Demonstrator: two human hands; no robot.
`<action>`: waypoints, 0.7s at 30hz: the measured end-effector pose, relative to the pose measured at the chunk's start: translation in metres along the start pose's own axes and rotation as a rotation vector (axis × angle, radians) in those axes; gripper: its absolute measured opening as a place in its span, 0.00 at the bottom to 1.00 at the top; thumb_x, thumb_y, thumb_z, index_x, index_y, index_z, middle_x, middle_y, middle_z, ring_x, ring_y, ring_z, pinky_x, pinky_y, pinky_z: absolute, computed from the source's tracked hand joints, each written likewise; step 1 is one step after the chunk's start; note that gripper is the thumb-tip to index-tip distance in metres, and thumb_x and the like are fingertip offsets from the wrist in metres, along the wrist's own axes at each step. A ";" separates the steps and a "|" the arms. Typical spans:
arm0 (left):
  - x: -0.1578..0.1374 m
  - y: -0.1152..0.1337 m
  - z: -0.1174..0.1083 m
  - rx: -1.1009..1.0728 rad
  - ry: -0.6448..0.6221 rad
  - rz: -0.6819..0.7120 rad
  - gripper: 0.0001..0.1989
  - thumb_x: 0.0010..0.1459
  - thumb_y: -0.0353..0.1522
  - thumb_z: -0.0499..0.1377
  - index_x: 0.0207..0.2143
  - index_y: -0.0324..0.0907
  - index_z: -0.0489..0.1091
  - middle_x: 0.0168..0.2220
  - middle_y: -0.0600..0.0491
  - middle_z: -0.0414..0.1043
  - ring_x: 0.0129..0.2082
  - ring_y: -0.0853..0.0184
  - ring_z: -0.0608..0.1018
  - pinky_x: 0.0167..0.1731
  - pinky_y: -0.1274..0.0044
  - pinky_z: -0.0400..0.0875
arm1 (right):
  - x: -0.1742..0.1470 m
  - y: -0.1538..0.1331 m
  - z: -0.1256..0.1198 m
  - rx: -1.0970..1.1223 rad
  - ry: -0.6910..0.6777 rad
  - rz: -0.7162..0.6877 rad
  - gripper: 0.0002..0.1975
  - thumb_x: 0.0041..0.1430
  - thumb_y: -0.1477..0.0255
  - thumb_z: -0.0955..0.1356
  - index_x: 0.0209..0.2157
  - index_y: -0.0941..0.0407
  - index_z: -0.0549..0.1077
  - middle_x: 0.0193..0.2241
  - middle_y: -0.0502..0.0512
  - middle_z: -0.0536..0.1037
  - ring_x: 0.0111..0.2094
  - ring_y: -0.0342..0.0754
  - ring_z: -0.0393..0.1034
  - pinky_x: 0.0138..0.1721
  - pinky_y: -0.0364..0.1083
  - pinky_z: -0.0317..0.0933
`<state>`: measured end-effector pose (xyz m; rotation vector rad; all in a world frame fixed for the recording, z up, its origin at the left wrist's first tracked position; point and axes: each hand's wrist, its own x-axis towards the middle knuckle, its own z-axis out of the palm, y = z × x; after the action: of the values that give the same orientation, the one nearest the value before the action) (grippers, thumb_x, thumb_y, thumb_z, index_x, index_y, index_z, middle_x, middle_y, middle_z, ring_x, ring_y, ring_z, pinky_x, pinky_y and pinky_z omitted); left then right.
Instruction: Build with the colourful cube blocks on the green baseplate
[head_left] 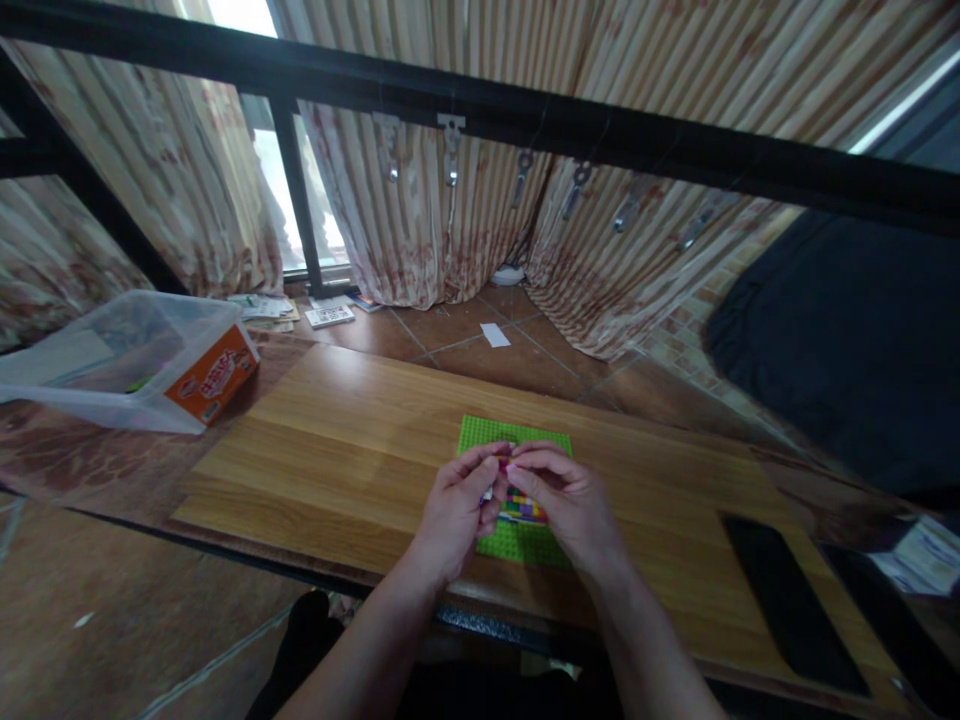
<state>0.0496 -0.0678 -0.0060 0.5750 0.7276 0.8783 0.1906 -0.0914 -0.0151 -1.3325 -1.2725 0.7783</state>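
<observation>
Above a green studded baseplate (525, 545), my left hand (459, 500) and my right hand (564, 495) meet at the fingertips. Pinched between them is a small pink toy brick (503, 465), partly covered by the fingers. Something small and whitish shows under my left fingers, too hidden to name. Colourful bricks (526, 505) in yellow, purple, red and other colours sit on the baseplate below my right hand. My fingers hide the rest of that build.
A clear plastic bin (135, 350) with an orange label stands at the left on the wooden board (322, 440) and table. A black flat slab (791, 600) lies at the right. A black metal bar (480, 95) with hanging clips crosses ahead, before curtains.
</observation>
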 end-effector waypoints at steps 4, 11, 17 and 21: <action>0.005 -0.002 -0.005 0.008 0.084 0.019 0.16 0.50 0.41 0.65 0.31 0.37 0.70 0.19 0.61 0.58 0.13 0.83 0.52 0.13 0.85 0.41 | 0.008 0.011 -0.013 -0.216 0.214 -0.042 0.06 0.52 0.64 0.71 0.29 0.52 0.79 0.33 0.53 0.78 0.36 0.49 0.71 0.37 0.48 0.64; 0.005 -0.001 -0.008 -0.013 0.097 -0.032 0.17 0.50 0.43 0.64 0.28 0.37 0.68 0.19 0.61 0.57 0.13 0.82 0.54 0.13 0.85 0.41 | 0.021 0.023 -0.015 -0.553 0.160 -0.110 0.10 0.57 0.63 0.68 0.28 0.52 0.79 0.32 0.55 0.78 0.37 0.52 0.71 0.43 0.52 0.63; 0.004 0.001 -0.010 -0.022 0.103 -0.056 0.15 0.50 0.42 0.63 0.29 0.37 0.69 0.19 0.60 0.59 0.14 0.81 0.55 0.13 0.86 0.41 | 0.026 0.026 -0.011 -0.644 0.087 -0.165 0.12 0.59 0.64 0.66 0.29 0.52 0.79 0.33 0.55 0.77 0.38 0.52 0.70 0.43 0.52 0.62; 0.004 0.003 -0.010 -0.026 0.104 -0.060 0.14 0.50 0.41 0.63 0.29 0.37 0.69 0.19 0.60 0.59 0.13 0.82 0.55 0.13 0.85 0.41 | 0.027 0.026 -0.011 -0.658 0.066 -0.187 0.11 0.60 0.66 0.66 0.29 0.52 0.79 0.33 0.55 0.77 0.38 0.52 0.70 0.43 0.52 0.62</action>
<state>0.0426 -0.0617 -0.0112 0.4846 0.8226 0.8661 0.2131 -0.0648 -0.0322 -1.6984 -1.6470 0.1743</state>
